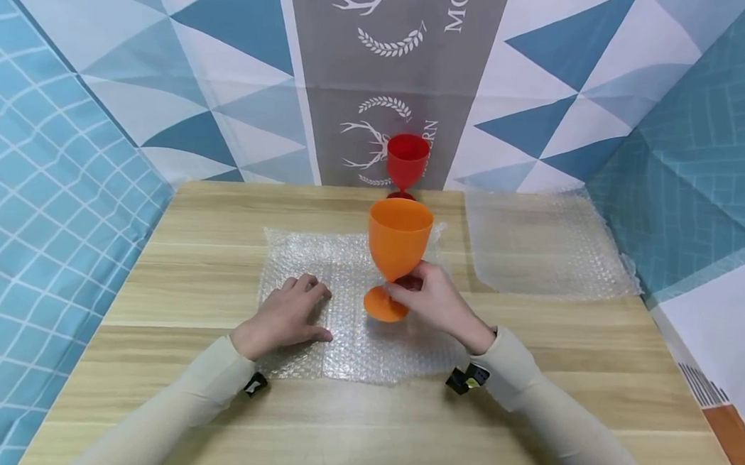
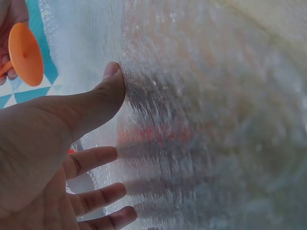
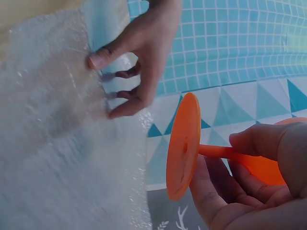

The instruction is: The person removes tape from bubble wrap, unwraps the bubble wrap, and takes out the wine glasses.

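Note:
An orange goblet [image 1: 399, 238] stands upright above a sheet of bubble wrap [image 1: 353, 345] in the middle of the table. My right hand [image 1: 435, 300] pinches its stem between thumb and fingers. In the right wrist view the goblet's round foot [image 3: 183, 148] sticks out past the fingers, apart from the wrap. My left hand [image 1: 287, 316] rests on the left part of the wrap, its fingers spread and slightly bent. In the left wrist view the thumb and fingertips of that hand [image 2: 43, 143] touch the wrap's surface.
A red goblet [image 1: 407, 160] stands at the table's back edge, behind the orange one. Another bubble wrap sheet [image 1: 538, 243] lies at the back right. Patterned cloth walls [image 1: 228, 74] rise behind and beside the wooden table [image 1: 169, 305].

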Tool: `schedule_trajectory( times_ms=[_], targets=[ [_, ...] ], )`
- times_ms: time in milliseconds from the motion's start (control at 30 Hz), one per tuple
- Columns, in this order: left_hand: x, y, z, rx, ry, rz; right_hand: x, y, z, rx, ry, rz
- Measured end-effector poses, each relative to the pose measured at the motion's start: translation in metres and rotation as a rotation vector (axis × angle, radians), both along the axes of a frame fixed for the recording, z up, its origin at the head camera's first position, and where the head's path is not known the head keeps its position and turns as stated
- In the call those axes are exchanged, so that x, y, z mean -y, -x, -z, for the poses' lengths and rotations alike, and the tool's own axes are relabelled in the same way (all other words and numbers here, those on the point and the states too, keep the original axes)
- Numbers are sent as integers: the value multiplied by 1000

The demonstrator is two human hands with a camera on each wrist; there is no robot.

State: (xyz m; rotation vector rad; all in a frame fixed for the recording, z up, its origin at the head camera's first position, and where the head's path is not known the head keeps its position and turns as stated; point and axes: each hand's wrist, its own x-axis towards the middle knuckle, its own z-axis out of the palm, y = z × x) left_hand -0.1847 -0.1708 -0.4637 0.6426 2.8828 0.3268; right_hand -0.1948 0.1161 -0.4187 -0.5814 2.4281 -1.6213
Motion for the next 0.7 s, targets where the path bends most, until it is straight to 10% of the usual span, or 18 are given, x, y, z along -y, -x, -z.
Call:
schedule_trajectory(
  times_ms=[700],
  targets=[
    [-1, -3, 0, -14, 9, -10, -9, 20, -27, -79, 47, 68]
  ],
)
